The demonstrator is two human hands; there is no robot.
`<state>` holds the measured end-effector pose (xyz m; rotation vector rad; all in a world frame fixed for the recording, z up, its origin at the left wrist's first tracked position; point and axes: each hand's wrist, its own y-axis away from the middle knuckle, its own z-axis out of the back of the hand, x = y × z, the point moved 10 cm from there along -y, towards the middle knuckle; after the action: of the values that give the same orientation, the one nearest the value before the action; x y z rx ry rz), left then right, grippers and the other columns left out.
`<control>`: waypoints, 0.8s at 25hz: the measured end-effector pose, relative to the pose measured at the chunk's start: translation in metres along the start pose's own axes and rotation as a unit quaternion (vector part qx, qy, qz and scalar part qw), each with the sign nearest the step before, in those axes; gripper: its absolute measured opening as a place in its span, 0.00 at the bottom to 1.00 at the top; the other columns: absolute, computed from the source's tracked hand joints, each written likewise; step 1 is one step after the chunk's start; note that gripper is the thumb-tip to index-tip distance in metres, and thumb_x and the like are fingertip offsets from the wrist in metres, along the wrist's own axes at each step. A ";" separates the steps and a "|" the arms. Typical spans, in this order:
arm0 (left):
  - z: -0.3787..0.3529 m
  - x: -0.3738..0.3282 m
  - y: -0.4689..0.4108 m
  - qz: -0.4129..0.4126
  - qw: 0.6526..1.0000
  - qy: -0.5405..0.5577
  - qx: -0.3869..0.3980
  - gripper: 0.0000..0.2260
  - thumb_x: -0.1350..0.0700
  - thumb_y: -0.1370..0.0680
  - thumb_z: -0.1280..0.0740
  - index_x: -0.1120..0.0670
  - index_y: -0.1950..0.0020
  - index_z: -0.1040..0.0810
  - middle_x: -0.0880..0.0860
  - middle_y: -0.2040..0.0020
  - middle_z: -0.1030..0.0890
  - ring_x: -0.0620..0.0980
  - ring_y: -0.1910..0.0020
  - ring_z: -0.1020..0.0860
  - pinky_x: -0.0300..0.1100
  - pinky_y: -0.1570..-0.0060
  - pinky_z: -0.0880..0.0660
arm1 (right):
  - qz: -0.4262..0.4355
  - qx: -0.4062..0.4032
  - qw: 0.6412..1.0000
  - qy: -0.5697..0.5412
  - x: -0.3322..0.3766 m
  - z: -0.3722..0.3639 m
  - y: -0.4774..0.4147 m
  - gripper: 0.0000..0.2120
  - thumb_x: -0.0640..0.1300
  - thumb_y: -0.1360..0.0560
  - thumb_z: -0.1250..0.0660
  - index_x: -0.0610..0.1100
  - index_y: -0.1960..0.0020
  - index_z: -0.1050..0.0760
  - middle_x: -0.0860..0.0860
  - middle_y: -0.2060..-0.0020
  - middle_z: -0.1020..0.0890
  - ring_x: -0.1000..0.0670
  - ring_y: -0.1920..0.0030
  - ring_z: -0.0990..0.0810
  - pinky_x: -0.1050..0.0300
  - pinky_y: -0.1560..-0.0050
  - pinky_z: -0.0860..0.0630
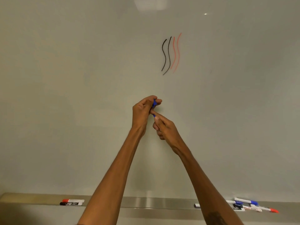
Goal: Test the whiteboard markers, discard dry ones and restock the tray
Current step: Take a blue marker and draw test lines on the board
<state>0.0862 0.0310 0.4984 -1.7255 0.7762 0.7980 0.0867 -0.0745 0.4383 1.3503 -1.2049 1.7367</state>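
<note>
Left hand (143, 111): we find its fingers curled, pinching a blue cap (154, 103) between thumb and fingertips.
Right hand (165, 127): just below and right of the left hand, fingers closed round a blue marker (154, 115). Only a short blue end shows; the barrel is hidden in the fist.
Cap and marker: close together; we cannot tell whether they touch.
Whiteboard (81, 78): directly behind both hands.
Test marks: two black strokes (166, 56) and two red strokes (176, 52), above and right of the grip.
Tray (146, 202): well below the grip, along the board's lower edge.
Tray, below-left of the grip: a red-capped marker (73, 200) and a black-capped marker (71, 203), side by side.
Tray, below-right of the grip: a loose heap of markers (248, 207) with blue, black and red caps.
</note>
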 end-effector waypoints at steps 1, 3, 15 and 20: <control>-0.005 -0.008 -0.001 -0.016 1.000 -0.019 0.006 0.10 0.56 0.18 0.37 0.60 0.43 0.19 0.55 0.50 0.14 0.50 0.46 0.16 0.40 0.47 0.20 | -0.025 -0.003 0.998 -0.051 0.003 0.000 -0.003 0.11 0.48 0.17 0.43 0.44 0.47 0.25 0.51 0.71 0.27 0.57 0.77 0.34 0.66 0.76 0.37; -0.007 -0.028 -0.005 -0.062 0.997 -0.042 -0.013 0.11 0.56 0.19 0.34 0.61 0.42 0.18 0.54 0.49 0.14 0.49 0.46 0.16 0.40 0.44 0.21 | 0.008 -0.023 0.997 -0.075 0.027 0.010 -0.003 0.11 0.42 0.17 0.43 0.46 0.37 0.27 0.50 0.66 0.24 0.54 0.73 0.28 0.63 0.71 0.29; -0.009 -0.107 -0.094 -0.249 0.947 -0.163 -0.123 0.17 0.48 0.21 0.32 0.55 0.35 0.21 0.57 0.27 0.28 0.53 0.22 0.39 0.27 0.28 0.45 | 0.188 -0.135 0.952 -0.201 0.117 0.094 -0.004 0.14 0.38 0.18 0.41 0.40 0.36 0.23 0.40 0.42 0.18 0.43 0.39 0.19 0.43 0.38 0.23; -0.020 -0.116 -0.093 -0.341 0.903 -0.231 -0.123 0.13 0.54 0.18 0.36 0.50 0.33 0.24 0.33 0.28 0.33 0.47 0.22 0.45 0.53 0.23 0.42 | 0.234 -0.138 0.942 -0.195 0.137 0.113 -0.004 0.14 0.40 0.18 0.38 0.47 0.33 0.26 0.45 0.41 0.18 0.45 0.37 0.21 0.46 0.38 0.23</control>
<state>0.0985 0.0498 0.6466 -1.7544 -0.2674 0.7748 0.0949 -0.1844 0.5771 1.3434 -2.0490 1.5489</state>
